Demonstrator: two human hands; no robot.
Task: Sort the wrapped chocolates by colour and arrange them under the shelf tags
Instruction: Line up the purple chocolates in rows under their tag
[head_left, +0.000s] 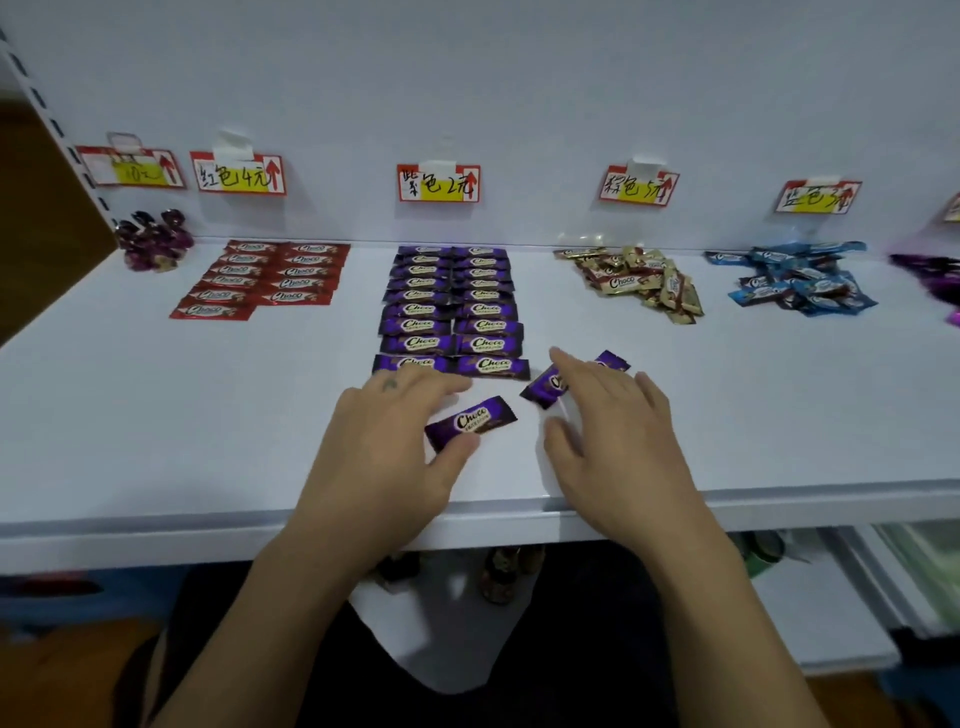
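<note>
The right grip (618, 431) lies across a tilted purple chocolate (543, 388) and hides its middle, so whether the purple end (614, 359) past the fingers belongs to the same bar cannot be told. The thumb of the left grip (384, 431) covers the near end of the loose purple chocolate (472, 421), and whether it is pinched is unclear. At the right edge a tag (953, 208) and some purple wrappers (924, 270) are cut off, the far-left tag (130, 166) is too faint to read, and the dark things (498, 571) under the shelf (156, 415) are too shadowed to name.
</note>
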